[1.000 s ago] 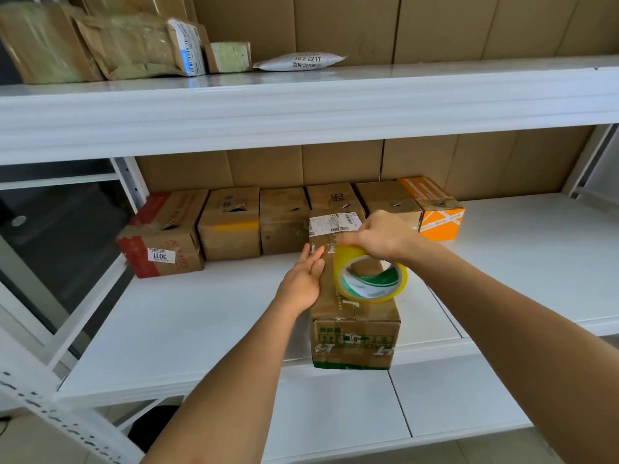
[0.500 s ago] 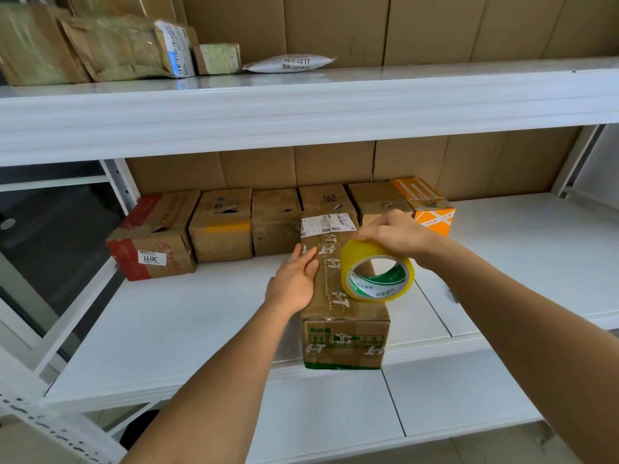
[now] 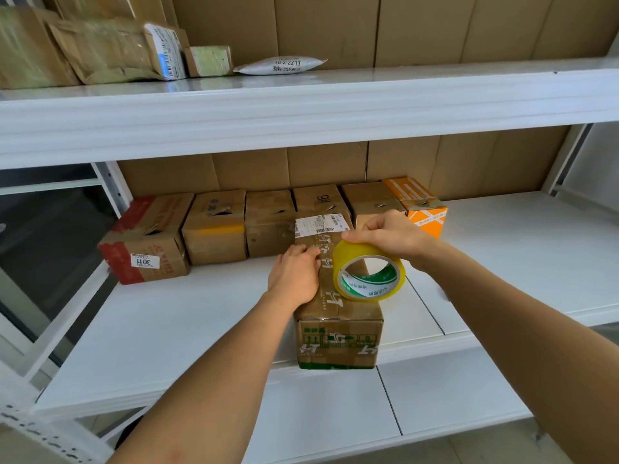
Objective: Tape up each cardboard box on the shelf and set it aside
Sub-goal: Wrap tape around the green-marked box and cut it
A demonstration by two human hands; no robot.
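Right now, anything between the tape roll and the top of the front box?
Nothing visible. The right hand holds the tape roll directly over the front box; the left hand lies flat on the box's left top, beside the roll.

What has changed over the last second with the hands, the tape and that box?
The right hand has drawn the yellow tape roll back along the top of the box, toward the person and away from the white label. The left hand has slid a little nearer too, still pressing flat on the box top. Nothing was let go. The box itself and the row of boxes behind it have stayed in place.
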